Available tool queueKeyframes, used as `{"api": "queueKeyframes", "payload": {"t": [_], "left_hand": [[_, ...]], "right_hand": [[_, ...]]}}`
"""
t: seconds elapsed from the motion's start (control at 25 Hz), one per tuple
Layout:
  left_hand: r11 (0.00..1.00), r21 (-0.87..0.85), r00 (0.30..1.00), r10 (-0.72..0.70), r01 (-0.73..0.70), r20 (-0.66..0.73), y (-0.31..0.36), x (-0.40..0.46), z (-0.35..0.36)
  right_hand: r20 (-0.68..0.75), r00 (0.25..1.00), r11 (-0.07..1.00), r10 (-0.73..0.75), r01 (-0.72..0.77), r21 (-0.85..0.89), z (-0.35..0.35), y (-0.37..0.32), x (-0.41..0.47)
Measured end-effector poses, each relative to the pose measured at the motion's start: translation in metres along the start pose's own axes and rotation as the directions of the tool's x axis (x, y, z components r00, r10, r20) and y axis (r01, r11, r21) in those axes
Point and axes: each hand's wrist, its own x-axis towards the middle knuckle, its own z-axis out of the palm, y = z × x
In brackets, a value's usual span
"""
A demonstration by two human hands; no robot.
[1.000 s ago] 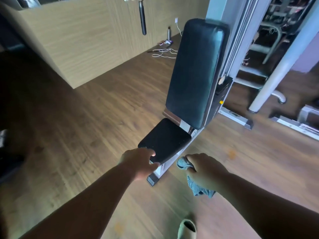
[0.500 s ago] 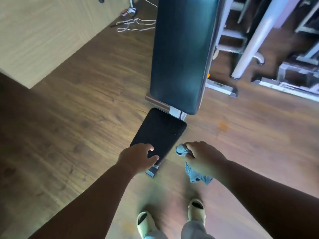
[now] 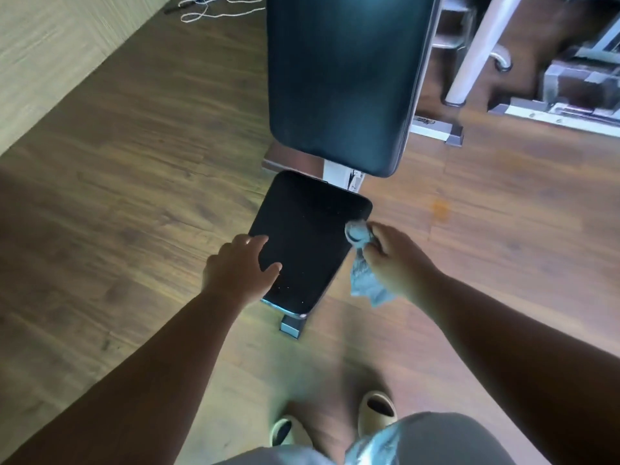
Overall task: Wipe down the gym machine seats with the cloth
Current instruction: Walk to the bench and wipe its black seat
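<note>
A black padded seat [image 3: 307,236] lies low in the middle of the head view, with a tall black back pad [image 3: 342,78] rising behind it. My left hand [image 3: 240,271] rests on the seat's left edge, thumb and fingers lying on the pad. My right hand [image 3: 397,260] grips a bunched blue-grey cloth [image 3: 360,260]. The cloth's top end touches the seat's right edge, and its tail hangs down beside the seat.
Wooden floor surrounds the machine. A white metal frame [image 3: 476,52] and further gym equipment [image 3: 577,85] stand at the right. White cables [image 3: 214,8] lie on the floor at the top. A light wood wall [image 3: 40,55] runs along the left. My feet in pale slippers [image 3: 375,411] stand below the seat.
The view has tilted down and closer to the seat. My right hand has brought the cloth up to the seat's right edge. My left hand has slid along the seat's left edge.
</note>
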Motion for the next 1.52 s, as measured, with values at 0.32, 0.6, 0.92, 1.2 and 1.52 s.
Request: {"api": "queueKeyframes", "payload": {"t": [0.32, 0.6, 0.92, 1.2, 1.52], "left_hand": [[0.993, -0.029, 0.939, 0.099, -0.115, -0.33, -0.017, 0.054, 0.1], [0.959, -0.165, 0.819, 0.102, -0.233, -0.565, -0.03, 0.065, 0.128], [0.966, -0.15, 0.823, 0.092, -0.21, -0.561, -0.026, 0.059, 0.123], [0.965, -0.157, 0.819, 0.087, -0.211, -0.567, -0.023, 0.059, 0.125], [0.961, -0.18, 0.828, 0.075, -0.208, -0.555, -0.027, 0.063, 0.125]], "right_hand": [[-0.179, 0.898, 0.895, -0.402, 0.344, -0.282, 0.092, 0.063, 0.098], [-0.255, 0.78, 0.795, -0.571, 0.449, -0.408, 0.125, 0.088, 0.109], [-0.073, 0.937, 0.831, -0.343, 0.266, -0.488, 0.096, 0.041, 0.176], [0.038, 0.869, 0.739, -0.492, 0.441, -0.509, 0.087, 0.078, 0.143], [0.19, 0.815, 0.707, -0.547, 0.572, -0.417, 0.113, 0.038, 0.192]]}}
